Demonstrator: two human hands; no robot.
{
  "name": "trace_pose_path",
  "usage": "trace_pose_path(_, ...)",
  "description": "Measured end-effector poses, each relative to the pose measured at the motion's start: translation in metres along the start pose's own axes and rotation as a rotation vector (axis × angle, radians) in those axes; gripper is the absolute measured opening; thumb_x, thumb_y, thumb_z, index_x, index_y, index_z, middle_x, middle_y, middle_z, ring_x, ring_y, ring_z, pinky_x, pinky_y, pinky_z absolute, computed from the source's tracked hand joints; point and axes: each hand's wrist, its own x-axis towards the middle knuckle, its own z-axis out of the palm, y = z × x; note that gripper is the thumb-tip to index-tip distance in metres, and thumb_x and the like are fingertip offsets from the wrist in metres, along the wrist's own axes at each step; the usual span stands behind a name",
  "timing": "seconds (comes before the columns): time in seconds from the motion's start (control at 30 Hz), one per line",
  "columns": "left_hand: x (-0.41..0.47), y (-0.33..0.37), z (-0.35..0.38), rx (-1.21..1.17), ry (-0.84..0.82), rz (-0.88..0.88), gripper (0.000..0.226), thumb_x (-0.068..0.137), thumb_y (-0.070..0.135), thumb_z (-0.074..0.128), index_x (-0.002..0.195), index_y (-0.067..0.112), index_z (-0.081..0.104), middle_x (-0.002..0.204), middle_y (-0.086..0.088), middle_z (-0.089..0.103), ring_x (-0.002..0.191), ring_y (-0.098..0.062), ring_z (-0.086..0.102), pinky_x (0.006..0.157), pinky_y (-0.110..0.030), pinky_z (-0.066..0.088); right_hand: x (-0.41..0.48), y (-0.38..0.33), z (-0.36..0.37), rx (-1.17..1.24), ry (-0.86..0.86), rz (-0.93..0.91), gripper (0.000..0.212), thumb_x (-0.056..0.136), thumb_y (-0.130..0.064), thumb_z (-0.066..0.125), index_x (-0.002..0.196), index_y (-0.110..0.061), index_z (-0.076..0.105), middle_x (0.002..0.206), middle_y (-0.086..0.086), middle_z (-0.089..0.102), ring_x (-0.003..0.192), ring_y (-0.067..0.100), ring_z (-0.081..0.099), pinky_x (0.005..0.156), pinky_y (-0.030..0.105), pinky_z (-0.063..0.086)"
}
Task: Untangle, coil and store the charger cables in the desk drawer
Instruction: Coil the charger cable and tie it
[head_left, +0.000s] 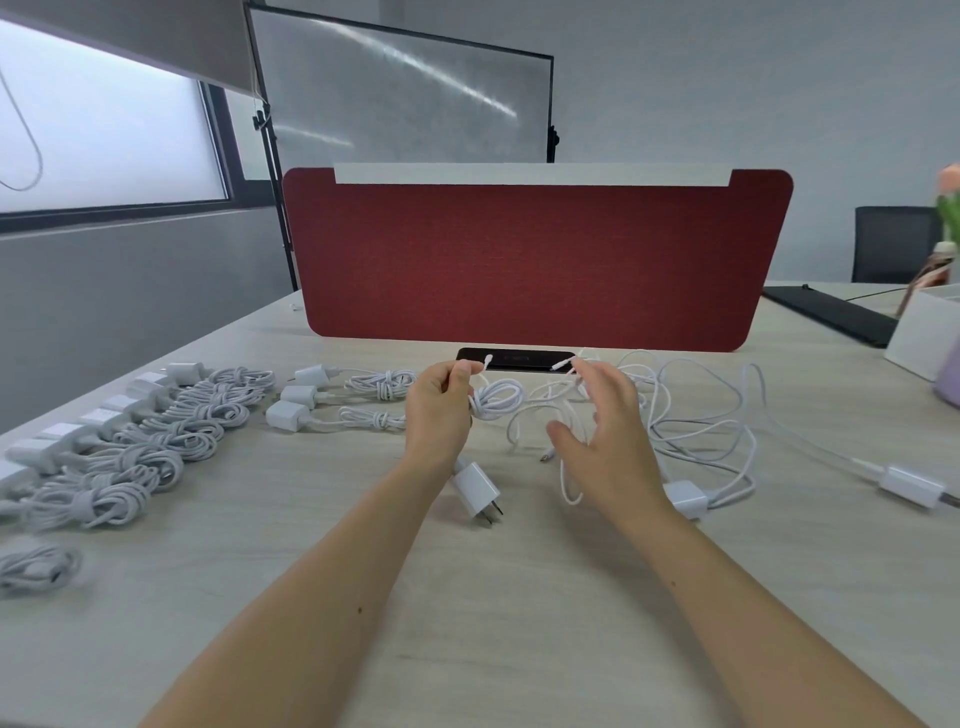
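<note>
Fingers (457, 373) on the left hand (439, 410) are curled round a small coiled cable (497, 399), just far of centre on the desk (467, 613), with a connector tip poking up past the knuckles. The right hand (608, 436) is spread wide, fingers apart and gripping nothing, over the left edge of the loose tangle (696, 415). It's blurry on my feed, so I honestly can't tell if it's touching a strand.

The desk fills the lower frame, and a red divider (540, 260) stands across the far side. Rows of coiled chargers (156, 441) run off to the near left, where they go smeary and the frame edge chops the last ones. The tangle sprawls right of the hands, so overlapped I can't count the cables. Three more coiled chargers (337, 400) sit just left of the left hand. A white box (919, 332) at far right is cropped. A black slot (514, 359) at the divider's foot is partly behind the fingertips.

A white adapter (475, 491) lies beside the left wrist, prongs pointing near-right, and its lead vanishes behind the wrist. A second adapter (685, 499) is half hidden by the right forearm. A third (911, 486) sits by the right edge.
</note>
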Motion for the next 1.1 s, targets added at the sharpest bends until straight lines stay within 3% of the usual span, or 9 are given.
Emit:
trace_pose_path(0.13,0.003,0.001,-0.002,-0.112,0.052,-0.143,0.027,0.104,0.021,0.044,0.101,0.014,0.070,0.054,0.002,0.040,0.041,-0.010,0.033,0.037,-0.020,0.027,0.003,0.012,-0.003,0.023,-0.034,0.040,0.045,0.093,-0.026,0.064,0.135,-0.032,0.051,0.128,-0.010,0.056,0.120,0.007,0.052,0.098,0.031,0.043)
trace_pose_path(0.23,0.004,0.001,-0.003,-0.152,0.047,-0.185,0.026,0.104,0.020,0.044,0.101,0.012,0.069,0.056,0.000,0.040,0.039,-0.009,0.032,0.036,-0.019,0.024,0.006,0.015,-0.008,-0.194,-0.008,-0.107,0.015,0.091,-0.031,0.066,0.106,-0.026,0.067,0.103,-0.014,0.063,0.104,0.011,0.054,0.085,0.030,0.041)
trace_pose_path(0.3,0.003,0.001,-0.004,-0.144,0.036,-0.184,0.026,0.104,0.020,0.044,0.101,0.012,0.069,0.056,-0.001,0.040,0.040,-0.009,0.033,0.036,-0.019,0.024,0.009,0.013,-0.010,-0.352,-0.012,-0.249,0.015,0.085,-0.032,0.069,0.095,-0.021,0.071,0.096,-0.009,0.065,0.099,0.016,0.057,0.085,0.032,0.041)
trace_pose_path(0.43,0.001,0.001,-0.002,-0.128,0.013,-0.190,0.026,0.104,0.020,0.044,0.101,0.012,0.068,0.056,-0.001,0.040,0.039,-0.009,0.033,0.036,-0.018,0.025,0.005,0.008,-0.003,-0.480,-0.370,-0.328,0.027,0.095,-0.036,0.057,0.118,-0.026,0.067,0.122,-0.015,0.063,0.125,0.014,0.050,0.113,0.046,0.028)
trace_pose_path(0.57,-0.002,0.000,0.001,-0.091,-0.031,-0.193,0.026,0.103,0.019,0.044,0.099,0.013,0.069,0.056,-0.002,0.042,0.037,-0.009,0.035,0.038,-0.017,0.025,0.000,0.010,0.008,-0.546,-0.555,-0.207,0.030,0.103,-0.039,0.033,0.112,-0.030,0.061,0.103,-0.016,0.056,0.114,0.011,0.049,0.112,0.047,0.025)
trace_pose_path(0.7,-0.006,-0.001,0.004,-0.067,-0.100,-0.225,0.026,0.104,0.020,0.045,0.096,0.014,0.068,0.057,-0.002,0.043,0.034,-0.007,0.034,0.036,-0.015,0.024,0.010,0.031,-0.009,-0.697,-0.496,-0.053,0.036,0.105,-0.036,0.027,0.125,-0.029,0.056,0.125,-0.007,0.057,0.127,0.015,0.045,0.114,0.050,0.018)
trace_pose_path(0.83,-0.011,0.002,0.008,-0.050,-0.178,-0.251,0.027,0.104,0.020,0.044,0.103,0.009,0.068,0.059,-0.003,0.040,0.036,-0.008,0.032,0.035,-0.015,0.023,0.015,0.044,-0.026,-0.660,-0.279,-0.012,0.028,0.101,-0.029,0.039,0.098,-0.025,0.066,0.100,-0.006,0.066,0.107,0.023,0.059,0.107,0.047,0.028)
trace_pose_path(1.0,-0.015,0.005,0.010,-0.053,-0.197,-0.256,0.027,0.104,0.019,0.045,0.104,0.007,0.069,0.058,-0.003,0.039,0.036,-0.008,0.032,0.036,-0.015,0.022,0.015,0.023,-0.021,-0.501,0.214,-0.313,0.022,0.077,-0.021,0.068,0.098,-0.018,0.071,0.103,0.001,0.064,0.100,0.026,0.057,0.090,0.040,0.041)
trace_pose_path(1.1,-0.018,0.008,0.010,-0.079,-0.205,-0.271,0.026,0.104,0.019,0.044,0.103,0.007,0.068,0.055,-0.002,0.041,0.035,-0.008,0.031,0.036,-0.015,0.021,0.009,0.007,-0.005,-0.557,0.149,-0.473,0.032,0.076,-0.025,0.063,0.106,-0.016,0.071,0.122,0.006,0.061,0.121,0.029,0.049,0.104,0.042,0.030)
